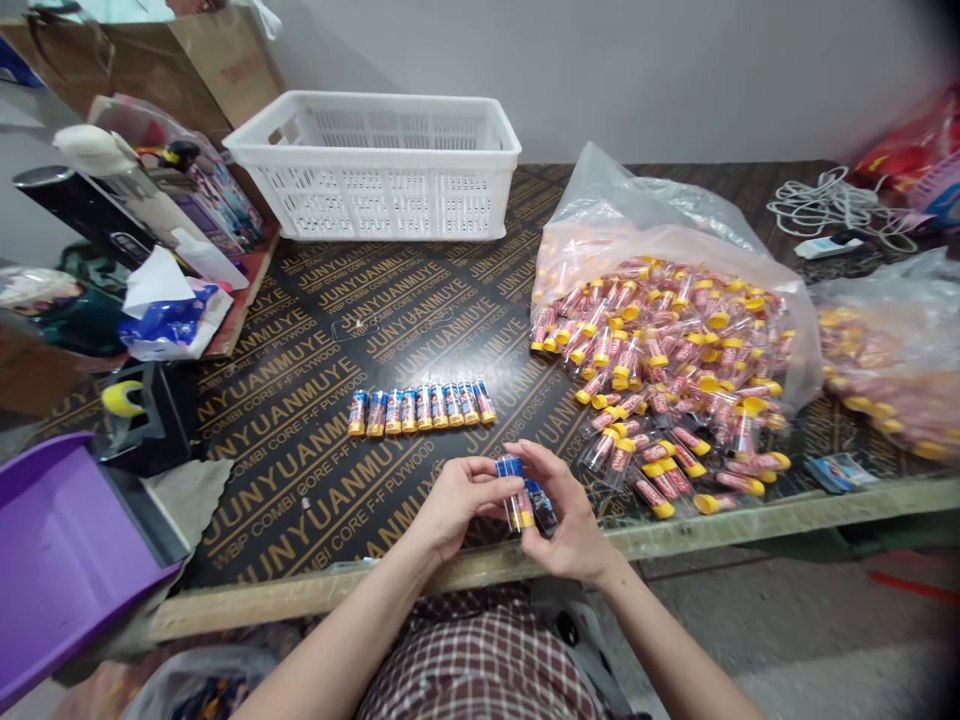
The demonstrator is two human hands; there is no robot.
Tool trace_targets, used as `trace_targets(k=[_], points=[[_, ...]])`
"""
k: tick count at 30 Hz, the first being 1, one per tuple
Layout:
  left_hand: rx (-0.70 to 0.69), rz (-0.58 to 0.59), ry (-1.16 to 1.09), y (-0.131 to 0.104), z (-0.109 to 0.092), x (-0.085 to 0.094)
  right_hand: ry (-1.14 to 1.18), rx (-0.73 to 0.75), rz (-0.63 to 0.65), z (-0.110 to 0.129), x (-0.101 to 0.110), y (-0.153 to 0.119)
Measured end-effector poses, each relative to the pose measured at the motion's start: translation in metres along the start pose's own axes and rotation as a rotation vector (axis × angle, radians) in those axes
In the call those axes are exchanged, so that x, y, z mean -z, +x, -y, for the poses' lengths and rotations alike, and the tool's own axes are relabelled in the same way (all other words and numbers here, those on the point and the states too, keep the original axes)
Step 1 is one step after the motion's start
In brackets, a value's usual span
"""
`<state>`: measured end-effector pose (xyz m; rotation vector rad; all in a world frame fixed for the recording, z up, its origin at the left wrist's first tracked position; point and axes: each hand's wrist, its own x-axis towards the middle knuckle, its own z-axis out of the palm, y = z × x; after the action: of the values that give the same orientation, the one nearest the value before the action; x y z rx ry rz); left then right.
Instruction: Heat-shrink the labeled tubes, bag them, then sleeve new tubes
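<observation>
A small clear tube point(517, 507) with a yellow cap at its lower end and blue at its top is between my hands, above the table's front edge. My left hand point(450, 503) pinches it between thumb and fingers. My right hand point(568, 515) curls round its other side, fingertips at the top and thumb near the yellow cap. Behind the tube, by my right fingers, shows a dark blue printed piece point(541, 503); whether it is held or lying on the table I cannot tell. Beyond my hands stands a row of several blue-labelled tubes point(422, 408).
Several yellow-capped tubes point(660, 345) spill from a clear plastic bag point(600, 210) on the right. Blue printed pieces point(840, 472) lie near the front edge. A white basket point(382, 190) stands at the back. On the left are a tape dispenser point(150, 420) and a purple dustpan point(67, 560).
</observation>
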<state>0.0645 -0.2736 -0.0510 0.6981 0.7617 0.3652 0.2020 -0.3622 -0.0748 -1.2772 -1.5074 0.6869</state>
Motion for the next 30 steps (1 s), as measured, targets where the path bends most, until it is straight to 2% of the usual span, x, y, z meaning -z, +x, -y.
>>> trace_targets(k=[6, 9, 11, 14, 16, 18, 20, 23, 27, 29, 30], points=[[0.001, -0.008, 0.0, -0.001, 0.001, -0.004, 0.019, 0.012, -0.011, 0.003, -0.007, 0.003], [-0.044, -0.057, 0.083, -0.002, -0.014, 0.011, -0.061, 0.022, 0.016, 0.005, 0.001, 0.011], [-0.166, -0.19, 0.224, -0.003, -0.036, 0.037, -0.239, -0.009, -0.038, 0.002, 0.02, 0.016], [-0.381, -0.592, 0.567, -0.008, -0.078, 0.098, -0.621, -0.068, -0.157, -0.016, 0.059, 0.014], [-0.399, -0.814, 0.822, -0.013, -0.102, 0.138, -0.865, -0.08, -0.112, -0.034, 0.082, 0.008], [-0.329, -0.893, 1.005, -0.015, -0.116, 0.169, -1.071, -0.077, -0.014, -0.05, 0.095, 0.0], [-0.252, -0.874, 1.077, -0.012, -0.118, 0.185, -1.223, -0.064, 0.064, -0.06, 0.098, -0.006], [-0.203, -0.819, 1.084, -0.002, -0.11, 0.188, -1.34, -0.053, 0.097, -0.067, 0.095, -0.011], [-0.17, -0.768, 1.081, 0.0, -0.104, 0.178, -1.31, -0.016, 0.078, -0.072, 0.098, -0.008], [-0.174, -0.788, 1.168, -0.004, -0.104, 0.169, -1.235, 0.008, 0.042, -0.071, 0.101, -0.005], [-0.203, -0.835, 1.242, -0.005, -0.103, 0.163, -1.186, 0.014, 0.006, -0.068, 0.101, -0.003]])
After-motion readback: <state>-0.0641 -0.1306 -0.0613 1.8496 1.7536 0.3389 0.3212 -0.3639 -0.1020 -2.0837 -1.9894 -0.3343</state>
